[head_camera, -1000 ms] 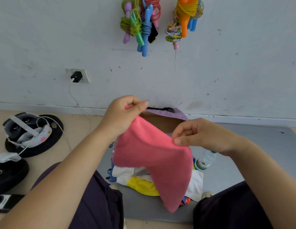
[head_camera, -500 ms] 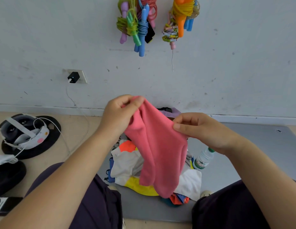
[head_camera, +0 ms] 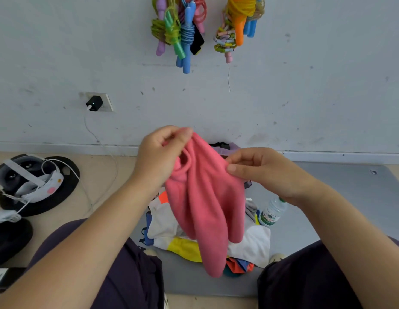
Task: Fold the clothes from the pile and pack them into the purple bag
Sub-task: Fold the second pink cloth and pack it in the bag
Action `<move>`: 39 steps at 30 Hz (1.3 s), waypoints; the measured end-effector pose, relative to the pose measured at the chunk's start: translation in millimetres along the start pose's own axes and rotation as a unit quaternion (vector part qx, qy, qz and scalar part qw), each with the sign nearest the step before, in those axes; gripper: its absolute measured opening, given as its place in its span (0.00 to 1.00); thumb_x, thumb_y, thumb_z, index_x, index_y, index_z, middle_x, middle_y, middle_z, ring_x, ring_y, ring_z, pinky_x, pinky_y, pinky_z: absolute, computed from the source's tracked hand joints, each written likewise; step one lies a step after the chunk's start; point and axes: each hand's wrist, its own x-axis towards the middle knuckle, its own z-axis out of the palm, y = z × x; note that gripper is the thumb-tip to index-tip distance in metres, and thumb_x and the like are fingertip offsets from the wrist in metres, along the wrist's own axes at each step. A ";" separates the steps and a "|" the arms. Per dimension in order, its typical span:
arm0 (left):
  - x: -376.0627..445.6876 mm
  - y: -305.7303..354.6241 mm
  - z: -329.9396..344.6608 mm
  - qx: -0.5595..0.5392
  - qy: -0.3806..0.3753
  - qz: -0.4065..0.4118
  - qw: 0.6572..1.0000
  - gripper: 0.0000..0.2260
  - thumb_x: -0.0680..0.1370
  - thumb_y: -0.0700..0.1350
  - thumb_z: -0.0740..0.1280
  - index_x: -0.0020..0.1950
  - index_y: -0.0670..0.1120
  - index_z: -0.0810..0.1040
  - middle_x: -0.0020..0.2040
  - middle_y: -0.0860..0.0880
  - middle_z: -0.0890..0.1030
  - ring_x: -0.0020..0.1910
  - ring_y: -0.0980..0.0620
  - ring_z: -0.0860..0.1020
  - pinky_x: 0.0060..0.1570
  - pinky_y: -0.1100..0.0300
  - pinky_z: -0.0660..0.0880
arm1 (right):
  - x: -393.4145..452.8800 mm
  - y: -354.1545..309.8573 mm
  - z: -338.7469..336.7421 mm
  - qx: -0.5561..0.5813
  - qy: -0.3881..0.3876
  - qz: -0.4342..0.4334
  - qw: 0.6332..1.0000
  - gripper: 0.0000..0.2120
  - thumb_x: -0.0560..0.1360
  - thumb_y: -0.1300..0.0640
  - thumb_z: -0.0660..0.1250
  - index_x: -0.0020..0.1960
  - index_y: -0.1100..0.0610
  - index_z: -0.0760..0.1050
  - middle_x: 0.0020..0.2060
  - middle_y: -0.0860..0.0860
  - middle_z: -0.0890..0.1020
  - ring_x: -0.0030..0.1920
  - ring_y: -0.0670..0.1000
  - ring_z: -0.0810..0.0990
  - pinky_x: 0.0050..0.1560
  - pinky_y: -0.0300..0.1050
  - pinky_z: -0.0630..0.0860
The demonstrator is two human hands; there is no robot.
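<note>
Exercise room; jump ropes (head_camera: pixel 183 30), weight plates (head_camera: pixel 67 175).

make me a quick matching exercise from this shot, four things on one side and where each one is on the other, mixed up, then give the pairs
Things:
1. pink garment
2. water bottle
3. jump ropes
4. headset

Places:
A. hanging on the wall
B. on the grey mat, right of the clothes pile
C. held up by the left hand and right hand
D. on a black disc on the floor, far left

Pairs: 1-C, 2-B, 3-A, 4-D

Pink garment (head_camera: pixel 205 204) hangs bunched above the clothes pile (head_camera: pixel 249 244) (purple bag (head_camera: pixel 229 148) behind).
</note>
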 end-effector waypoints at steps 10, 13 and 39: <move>-23.9 -1.5 13.1 0.109 -0.301 -0.006 0.947 0.08 0.72 0.58 0.73 0.44 0.55 0.82 0.27 0.54 0.70 0.25 0.56 0.68 0.29 0.65 0.65 | 0.1 -4.0 6.8 0.035 -0.001 -0.033 0.999 0.05 0.77 0.61 0.67 0.48 0.63 0.79 0.34 0.50 0.83 0.33 0.44 0.78 0.36 0.33 0.74; -13.7 -3.0 11.8 0.079 -0.163 0.002 0.983 0.10 0.76 0.51 0.71 0.42 0.46 0.82 0.29 0.54 0.75 0.29 0.59 0.70 0.33 0.65 0.68 | 0.0 -5.5 3.0 0.023 0.023 -0.018 0.999 0.04 0.76 0.60 0.68 0.48 0.61 0.79 0.34 0.50 0.82 0.33 0.45 0.78 0.37 0.34 0.74; -3.3 -5.9 -1.0 0.015 -0.168 -0.139 0.976 0.20 0.69 0.50 0.79 0.58 0.53 0.79 0.41 0.50 0.82 0.37 0.54 0.78 0.39 0.62 0.75 | -1.3 -3.6 1.8 -0.050 0.078 -0.010 0.996 0.04 0.79 0.60 0.66 0.45 0.57 0.76 0.29 0.57 0.78 0.28 0.55 0.74 0.27 0.45 0.69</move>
